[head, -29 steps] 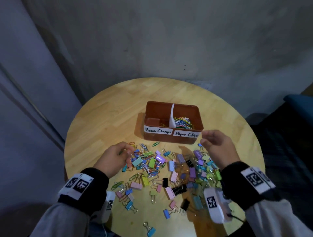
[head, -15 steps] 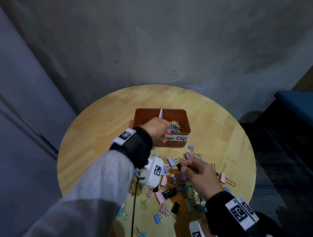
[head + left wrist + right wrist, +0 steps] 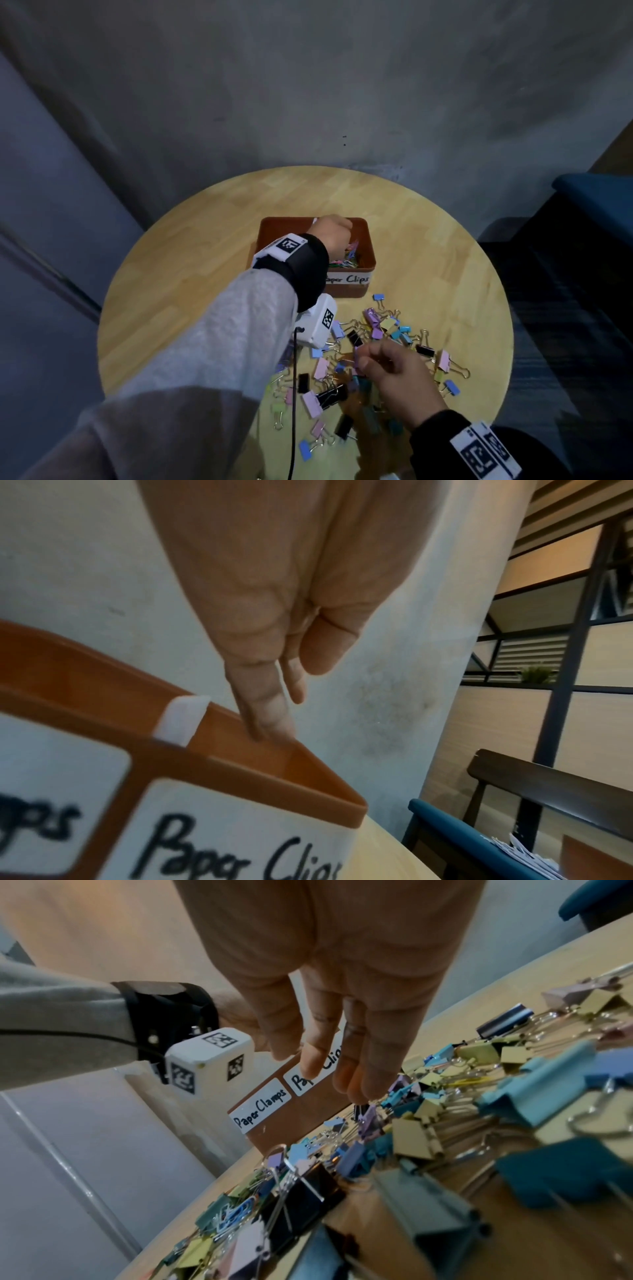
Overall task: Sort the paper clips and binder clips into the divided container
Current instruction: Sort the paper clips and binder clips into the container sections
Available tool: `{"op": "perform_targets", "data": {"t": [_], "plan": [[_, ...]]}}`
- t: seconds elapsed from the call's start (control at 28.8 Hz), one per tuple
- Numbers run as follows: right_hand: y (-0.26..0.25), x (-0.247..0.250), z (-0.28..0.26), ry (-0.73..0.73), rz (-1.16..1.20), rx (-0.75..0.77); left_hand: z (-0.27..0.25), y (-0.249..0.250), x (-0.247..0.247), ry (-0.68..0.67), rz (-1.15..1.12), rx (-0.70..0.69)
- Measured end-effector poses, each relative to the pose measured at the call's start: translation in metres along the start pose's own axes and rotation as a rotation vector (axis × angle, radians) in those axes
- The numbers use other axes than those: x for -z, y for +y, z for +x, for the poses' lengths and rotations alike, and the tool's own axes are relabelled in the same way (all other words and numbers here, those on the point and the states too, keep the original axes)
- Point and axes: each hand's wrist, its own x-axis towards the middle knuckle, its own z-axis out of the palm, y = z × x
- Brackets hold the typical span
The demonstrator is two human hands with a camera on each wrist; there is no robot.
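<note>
A brown divided container (image 3: 370, 247) stands mid-table, with labels "Paper Clamps" (image 3: 261, 1112) and "Paper Clips" (image 3: 240, 850). Coloured paper clips (image 3: 346, 261) lie in its right compartment. My left hand (image 3: 334, 232) hangs over that compartment beside the white divider (image 3: 181, 721), fingers (image 3: 265, 712) pointing straight down with nothing visible between them. A pile of coloured binder clips (image 3: 388, 329) and a few paper clips (image 3: 232, 1214) is spread in front of the container. My right hand (image 3: 387, 365) hovers just above this pile, its fingertips (image 3: 359, 1088) hanging down and holding nothing that shows.
The round wooden table (image 3: 205, 257) stands against a grey wall. A blue chair (image 3: 592, 192) is off the table's right side. My left forearm with its white wrist camera (image 3: 317, 323) and cable crosses above the left part of the pile.
My left hand rose from the pile and reached forward over the Paper Clips compartment. My right hand drew back from beside the container to the middle of the pile.
</note>
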Motion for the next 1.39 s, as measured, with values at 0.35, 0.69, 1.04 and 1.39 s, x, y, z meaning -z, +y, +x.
{"op": "perform_targets", "data": {"t": [0.35,0.69,1.04,1.39], "plan": [[-0.011,-0.054,-0.003,-0.087,-0.035,0.022,-0.067,-0.082,0.098,0.175,0.173,-0.095],[-0.049,-0.093,0.013,-0.067,-0.497,0.256,-0.105,-0.184,0.145,0.194,0.613,0.183],[-0.088,-0.122,0.079,-0.139,-1.055,0.334,-0.094,-0.208,0.135,-0.088,0.827,0.199],[-0.085,-0.133,0.084,-0.262,-1.272,0.311,-0.078,-0.209,0.134,-0.143,0.842,0.098]]}}
